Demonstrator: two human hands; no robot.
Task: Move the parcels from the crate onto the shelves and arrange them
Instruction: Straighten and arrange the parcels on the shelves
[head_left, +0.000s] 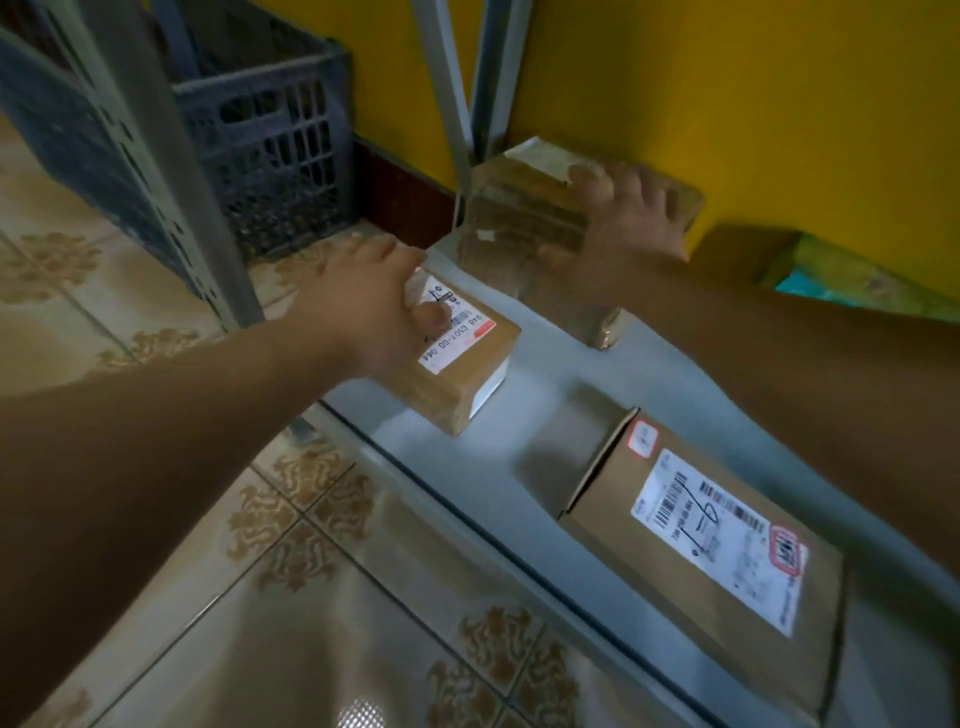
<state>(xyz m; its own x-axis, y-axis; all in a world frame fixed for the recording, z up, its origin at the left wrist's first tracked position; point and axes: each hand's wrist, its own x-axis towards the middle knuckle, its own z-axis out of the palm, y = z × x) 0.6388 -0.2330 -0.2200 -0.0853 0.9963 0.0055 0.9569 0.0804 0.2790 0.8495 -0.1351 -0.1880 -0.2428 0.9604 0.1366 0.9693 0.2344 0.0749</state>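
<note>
Both hands are on parcels down on the bottom shelf (550, 395). The left hand (374, 306) has its fingers curled over the end of the small box (467, 374), thumb on the label, so it's clamped on that one. The box sits right at the shelf's front-left corner. The right hand (628, 223) lies on the taped box (519, 228) at the back of the shelf, fingers spread apart and flat on top, more pressing than gripping as far as the blur shows.

What could go wrong, I reckon: the small box is so close to the shelf's front lip that one sloppy nudge tips it onto the floor tiles (156, 291). The taped box looks slick with all that tape, so a flat hand could slide across it instead of moving it. It's also near the post (452, 104) at the back of the shelf, where a shove could jam it against the metal. Working two boxes at once doesn't help either.

Containers: the crate (270, 140) stands on the floor beyond the shelf's left end. Its slats show only dark inside, so can't tell if anything's left in it. The shelf also carries a big box (727, 561) at its near right, label up, apart from the other two.
</note>
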